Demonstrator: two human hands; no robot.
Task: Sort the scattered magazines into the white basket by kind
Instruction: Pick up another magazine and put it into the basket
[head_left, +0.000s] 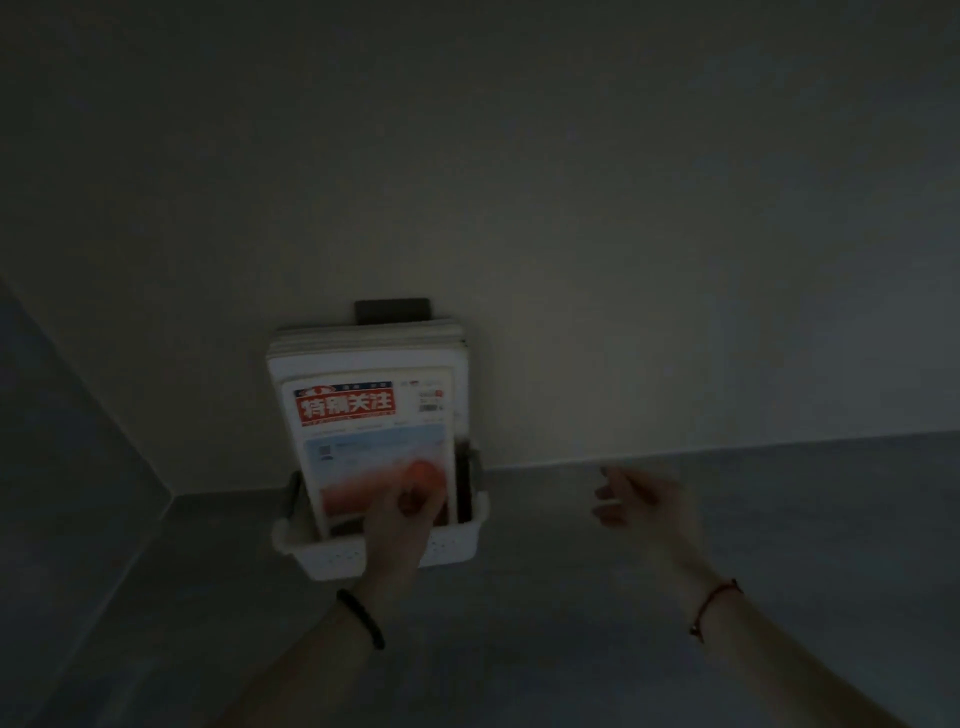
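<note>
In the head view, dim and slightly blurred, the step in hand looks like seating the red-titled magazine (363, 415) at the front of the white basket (457, 545), which stands on the grey surface (571, 597) against the wall (519, 208). The left hand (400, 514) has its fingers curled on that magazine's lower cover and seems to pinch it. The right hand (636, 499) hovers well apart to the right, fingers loosely spread, holding nothing. The basket holds a row of upright magazines (363, 348) behind the front copy, with a dark item (392, 309) at the very back. Next the copy probably needs pressing down level, then letting go without tipping the row
</note>
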